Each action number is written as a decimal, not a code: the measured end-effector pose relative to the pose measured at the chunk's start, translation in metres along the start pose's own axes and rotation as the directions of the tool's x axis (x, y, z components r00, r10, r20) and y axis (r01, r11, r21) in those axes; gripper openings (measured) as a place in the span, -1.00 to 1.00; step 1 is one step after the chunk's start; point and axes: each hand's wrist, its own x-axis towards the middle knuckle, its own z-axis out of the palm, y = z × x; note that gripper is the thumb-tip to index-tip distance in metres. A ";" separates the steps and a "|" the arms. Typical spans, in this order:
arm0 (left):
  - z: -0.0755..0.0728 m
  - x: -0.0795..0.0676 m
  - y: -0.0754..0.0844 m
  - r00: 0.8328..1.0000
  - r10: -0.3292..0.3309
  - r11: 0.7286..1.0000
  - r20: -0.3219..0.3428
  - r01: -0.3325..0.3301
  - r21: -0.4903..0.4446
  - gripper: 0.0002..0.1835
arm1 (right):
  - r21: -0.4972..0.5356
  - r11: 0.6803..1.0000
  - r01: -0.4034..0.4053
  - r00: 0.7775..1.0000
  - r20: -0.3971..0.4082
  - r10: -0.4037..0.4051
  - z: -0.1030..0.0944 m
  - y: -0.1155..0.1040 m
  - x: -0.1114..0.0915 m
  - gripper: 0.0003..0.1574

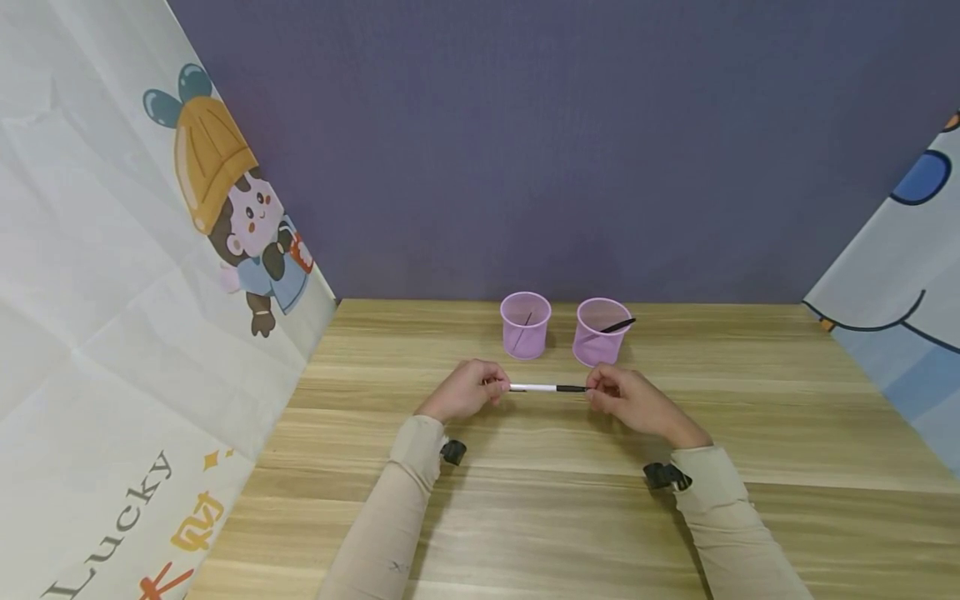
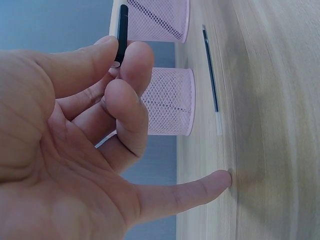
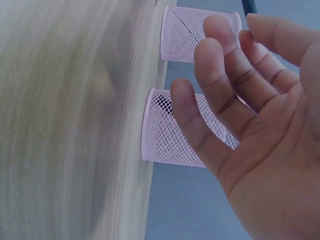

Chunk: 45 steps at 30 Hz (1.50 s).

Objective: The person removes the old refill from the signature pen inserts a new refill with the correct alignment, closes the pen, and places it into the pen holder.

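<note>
A pen (image 1: 534,387) with a white barrel and a black section stretches level between the two hands. My left hand (image 1: 468,390) pinches its left end between thumb and fingertip; in the left wrist view, a black part (image 2: 121,35) of it rises from that pinch and the little finger reaches down to the table. My right hand (image 1: 624,400) pinches the black end, its other fingers loosely bent. A thin pen refill (image 2: 211,75), dark with a clear end, lies on the wooden table near the left hand.
Two pink mesh cups stand behind the hands. The left cup (image 1: 525,327) holds a thin dark stick; from the right cup (image 1: 597,342) a black pen-like piece (image 1: 619,325) leans over the rim. A dark blue-grey panel (image 1: 570,150) closes off the table's (image 1: 547,517) back edge.
</note>
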 end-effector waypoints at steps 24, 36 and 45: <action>0.000 0.001 -0.001 1.000 0.017 1.000 -0.001 -0.017 0.017 -0.81 | -0.075 0.997 0.010 1.000 -0.014 -0.011 0.001 -0.001 0.002 -0.83; 0.000 0.001 0.000 1.000 0.015 1.000 0.000 -0.015 0.012 -0.82 | -0.110 0.992 0.068 0.998 -0.003 -0.068 0.000 0.002 0.002 -0.65; 0.001 0.001 -0.002 1.000 0.009 1.000 0.001 -0.009 0.009 -0.82 | -0.104 0.993 0.065 0.998 -0.005 -0.065 0.001 0.003 0.003 -0.64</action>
